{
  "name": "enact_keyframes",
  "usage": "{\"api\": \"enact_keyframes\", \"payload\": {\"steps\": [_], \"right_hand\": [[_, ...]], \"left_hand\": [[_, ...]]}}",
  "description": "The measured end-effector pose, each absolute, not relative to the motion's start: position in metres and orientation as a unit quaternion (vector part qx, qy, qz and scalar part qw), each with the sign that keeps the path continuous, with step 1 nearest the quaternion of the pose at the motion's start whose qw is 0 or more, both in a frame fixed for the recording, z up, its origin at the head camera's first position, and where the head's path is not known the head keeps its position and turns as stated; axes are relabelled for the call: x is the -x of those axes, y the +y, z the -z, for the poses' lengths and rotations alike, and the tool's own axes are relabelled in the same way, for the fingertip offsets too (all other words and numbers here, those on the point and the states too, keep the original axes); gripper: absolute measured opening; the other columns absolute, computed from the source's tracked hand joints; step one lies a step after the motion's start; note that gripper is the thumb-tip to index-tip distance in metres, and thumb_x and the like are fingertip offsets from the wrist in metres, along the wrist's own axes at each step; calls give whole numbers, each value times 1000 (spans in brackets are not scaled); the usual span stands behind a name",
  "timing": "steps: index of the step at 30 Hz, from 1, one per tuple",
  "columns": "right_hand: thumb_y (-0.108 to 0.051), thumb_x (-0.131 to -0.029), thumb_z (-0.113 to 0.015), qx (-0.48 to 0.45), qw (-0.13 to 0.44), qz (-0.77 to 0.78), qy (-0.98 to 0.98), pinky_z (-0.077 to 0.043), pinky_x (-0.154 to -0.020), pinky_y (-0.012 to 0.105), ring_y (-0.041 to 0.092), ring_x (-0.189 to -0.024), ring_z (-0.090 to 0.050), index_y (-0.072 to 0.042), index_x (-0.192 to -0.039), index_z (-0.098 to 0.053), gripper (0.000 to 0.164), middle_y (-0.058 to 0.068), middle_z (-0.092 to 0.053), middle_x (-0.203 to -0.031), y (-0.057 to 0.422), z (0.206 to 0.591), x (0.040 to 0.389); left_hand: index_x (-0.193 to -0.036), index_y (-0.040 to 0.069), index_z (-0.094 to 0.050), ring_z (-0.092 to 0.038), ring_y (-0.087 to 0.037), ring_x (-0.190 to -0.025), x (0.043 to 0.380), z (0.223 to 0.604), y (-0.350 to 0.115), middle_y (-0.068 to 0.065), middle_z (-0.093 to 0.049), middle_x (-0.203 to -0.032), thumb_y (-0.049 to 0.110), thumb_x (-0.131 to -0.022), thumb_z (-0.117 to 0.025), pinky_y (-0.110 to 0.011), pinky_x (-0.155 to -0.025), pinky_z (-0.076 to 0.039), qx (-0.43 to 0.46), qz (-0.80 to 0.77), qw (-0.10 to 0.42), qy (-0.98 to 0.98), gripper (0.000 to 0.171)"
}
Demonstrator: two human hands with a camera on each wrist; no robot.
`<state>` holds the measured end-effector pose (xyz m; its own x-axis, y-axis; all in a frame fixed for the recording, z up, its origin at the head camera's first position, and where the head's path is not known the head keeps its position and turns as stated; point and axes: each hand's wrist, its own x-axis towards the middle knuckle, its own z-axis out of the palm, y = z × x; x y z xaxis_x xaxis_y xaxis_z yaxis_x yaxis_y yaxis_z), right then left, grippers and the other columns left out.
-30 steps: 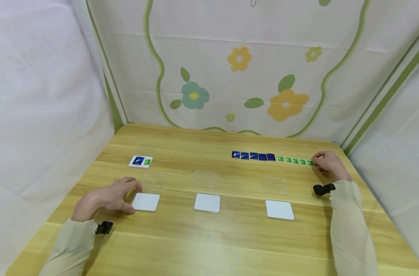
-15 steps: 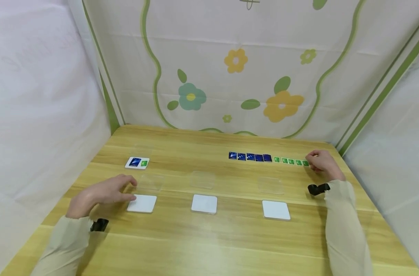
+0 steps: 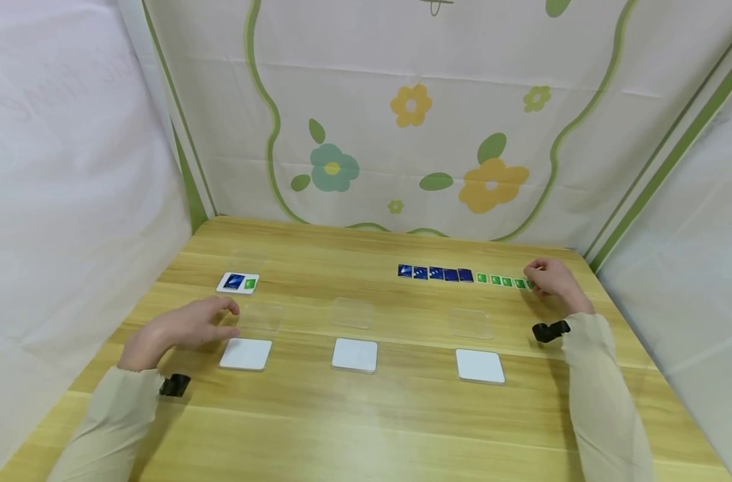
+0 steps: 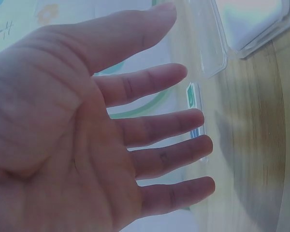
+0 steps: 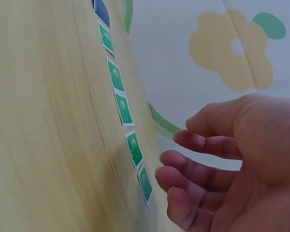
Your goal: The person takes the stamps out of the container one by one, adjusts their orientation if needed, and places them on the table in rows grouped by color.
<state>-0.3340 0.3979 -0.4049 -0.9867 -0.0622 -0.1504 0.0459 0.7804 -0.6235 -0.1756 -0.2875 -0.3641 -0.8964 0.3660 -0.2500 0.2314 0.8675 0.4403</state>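
Observation:
My left hand (image 3: 185, 328) hovers beside the left stack of white square cards or plates (image 3: 246, 354), fingers spread and holding nothing, as the left wrist view confirms. My right hand (image 3: 552, 278) is at the right end of a row of small green stamp-like pieces (image 3: 495, 280). Its fingers are loosely bent; in the right wrist view nothing sits between them, and they are apart from the nearest green piece (image 5: 145, 183). Dark blue pieces (image 3: 436, 273) continue the row leftward. A white card (image 3: 238, 282) at the back left bears one blue and one green piece.
Two more white stacks stand in the middle (image 3: 355, 355) and to the right (image 3: 480, 366). Behind the front stacks lie clear plastic squares, one in the middle (image 3: 351, 312) and one to the right (image 3: 470, 323). Cloth walls (image 3: 378, 134) surround the wooden table (image 3: 317, 428).
My left hand has come up off the left white stack. The right hand has shifted slightly leftward over the end of the green row. The head view has moved a little.

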Motion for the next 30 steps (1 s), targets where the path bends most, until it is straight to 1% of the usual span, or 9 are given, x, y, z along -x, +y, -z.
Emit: {"api": "enact_keyframes", "payload": {"steps": [2, 5, 9, 11, 13, 16, 20, 25, 30], "right_hand": [[-29, -101, -45, 11, 79, 330, 941, -56, -64, 37, 22, -77, -65, 6, -124, -54, 43, 24, -63, -102, 395, 402, 333], [-28, -101, -45, 18, 78, 327, 942, -56, -65, 38, 25, -79, -66, 6, -123, -54, 42, 25, -63, -103, 389, 399, 330], [-29, -101, -44, 25, 79, 325, 942, -56, -64, 40, 28, -80, -65, 6, -124, -53, 42, 26, -61, -104, 384, 396, 328], [-30, -101, -44, 28, 81, 324, 942, -55, -64, 40, 27, -79, -64, 5, -124, -53, 43, 25, -60, -106, 382, 395, 328], [-30, -101, -44, 30, 80, 322, 943, -55, -63, 40, 28, -79, -64, 5, -124, -54, 43, 25, -60, -106, 380, 393, 328], [-29, -100, -46, 32, 79, 321, 943, -55, -62, 40, 28, -76, -63, 4, -122, -55, 41, 25, -61, -104, 375, 391, 327], [-27, -100, -47, 46, 81, 323, 942, -55, -61, 41, 31, -77, -63, 5, -122, -56, 40, 26, -61, -104, 367, 390, 326], [-30, -101, -46, 57, 93, 321, 941, -55, -63, 40, 32, -83, -64, 4, -125, -54, 43, 27, -59, -110, 356, 385, 323], [-33, -102, -45, 65, 99, 334, 935, -54, -63, 39, 29, -81, -64, 3, -124, -54, 43, 25, -59, -110, 344, 373, 319]], "left_hand": [[-120, 3, -55, -53, -42, -121, 177, 365, -288, -23, -58, -128, 34, -94, -65, -59, -96, -44, -156, -208, 163, 952, 41], [-123, 2, -54, -58, -35, -111, 181, 365, -290, -20, -60, -125, 33, -95, -64, -52, -91, -48, -154, -213, 164, 951, 43], [-124, 1, -54, -58, -27, -101, 185, 365, -293, -18, -62, -121, 37, -95, -63, -46, -85, -49, -153, -211, 162, 952, 46], [-124, 1, -54, -59, -32, -107, 186, 365, -295, -20, -62, -123, 38, -95, -62, -50, -87, -49, -154, -210, 158, 953, 47], [-124, 1, -54, -59, -34, -108, 186, 364, -297, -21, -62, -124, 39, -96, -62, -51, -87, -49, -152, -211, 155, 953, 48], [-125, 1, -55, -58, -39, -114, 187, 364, -299, -23, -61, -126, 39, -96, -62, -54, -90, -48, -149, -212, 149, 954, 48], [-126, 0, -54, -55, -46, -118, 189, 362, -302, -25, -60, -128, 38, -96, -61, -58, -92, -47, -146, -212, 142, 956, 49], [-129, 0, -52, -51, -50, -122, 192, 360, -304, -27, -57, -132, 38, -98, -58, -60, -94, -46, -140, -208, 140, 958, 50], [-129, -1, -52, -48, -51, -124, 196, 359, -305, -28, -55, -134, 37, -99, -57, -60, -95, -45, -144, -224, 138, 954, 49]]}}
